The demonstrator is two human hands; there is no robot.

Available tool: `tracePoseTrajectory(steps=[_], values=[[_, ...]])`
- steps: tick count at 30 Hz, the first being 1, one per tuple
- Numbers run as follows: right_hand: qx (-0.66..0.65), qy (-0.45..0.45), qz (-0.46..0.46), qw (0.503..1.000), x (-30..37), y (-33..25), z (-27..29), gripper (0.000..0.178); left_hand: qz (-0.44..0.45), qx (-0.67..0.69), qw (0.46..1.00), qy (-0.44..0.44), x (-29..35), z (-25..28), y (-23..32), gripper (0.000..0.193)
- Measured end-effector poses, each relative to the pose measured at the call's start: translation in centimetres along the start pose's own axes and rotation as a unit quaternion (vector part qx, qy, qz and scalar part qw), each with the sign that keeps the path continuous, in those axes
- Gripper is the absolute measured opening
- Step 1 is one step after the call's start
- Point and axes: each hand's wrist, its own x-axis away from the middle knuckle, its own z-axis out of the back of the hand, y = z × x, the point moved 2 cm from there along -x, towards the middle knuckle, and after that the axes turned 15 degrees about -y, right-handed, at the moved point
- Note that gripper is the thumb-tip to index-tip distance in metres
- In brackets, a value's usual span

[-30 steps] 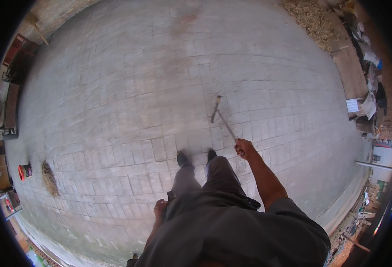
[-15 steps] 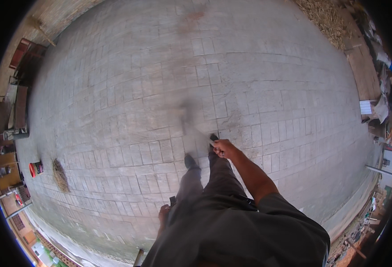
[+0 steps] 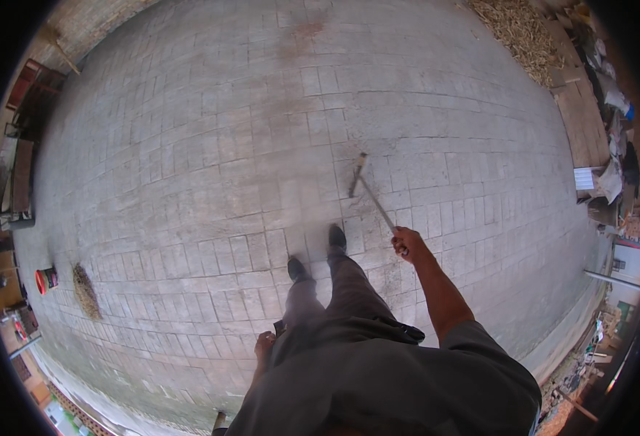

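Note:
My right hand (image 3: pixel 406 243) is closed round the handle of a broom (image 3: pixel 378 203). The handle slants forward and left from my fist to a narrow head (image 3: pixel 357 176), which is at the paving ahead of my right shoe. By my left hip, my left hand (image 3: pixel 265 343) is curled, with its fingers partly hidden. A small dark piece (image 3: pixel 279 327) shows right beside it; I cannot make out what it belongs to. My two dark shoes stand apart on the grey paved ground (image 3: pixel 189 218), the right one a little further forward.
At the left stand a red bucket (image 3: pixel 45 281) and a small heap of dry straw (image 3: pixel 86 292). Dark furniture (image 3: pixel 21 174) lines the left edge. A heap of dry stalks (image 3: pixel 520 36), boards (image 3: pixel 585 127) and bags lie along the right. A reddish patch marks the far paving.
My right hand has swung outward to the right, carrying the broom; its head, blurred before, has moved right of my shoes. The left hand stays by my hip.

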Motion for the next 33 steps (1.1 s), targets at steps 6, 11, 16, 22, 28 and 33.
tracePoseTrajectory(steps=[6, 11, 16, 22, 28, 33], values=[[0.109, -0.08, -0.066, 0.989, -2.0, 2.7, -6.3, 0.034, 0.058, 0.001, 0.998, -0.01, 0.2, -0.6, 1.1, 0.033], [0.191, -0.062, -0.106, 0.974, -4.5, 3.9, -5.2, 0.032, -0.069, 0.071, 0.994, -0.043, 0.2, -0.7, -0.4, 0.035], [0.116, 0.027, -0.081, 0.99, -2.5, 2.2, 1.2, 0.034, -0.012, 0.062, 0.997, -0.044, -1.0, -1.8, -1.1, 0.039], [0.052, 0.033, -0.024, 0.998, -0.3, -1.0, 2.8, 0.028, 0.003, 0.092, 0.995, -0.036, -1.5, -2.4, -1.1, 0.041], [0.02, -0.086, -0.055, 0.995, -2.5, -1.1, -3.2, 0.029, 0.102, 0.013, 0.993, -0.054, -0.7, -2.7, 1.9, 0.043], [0.042, -0.177, -0.098, 0.978, -7.5, 0.6, -9.5, 0.014, 0.117, -0.106, 0.985, -0.072, 2.3, -2.3, 8.9, 0.047]])
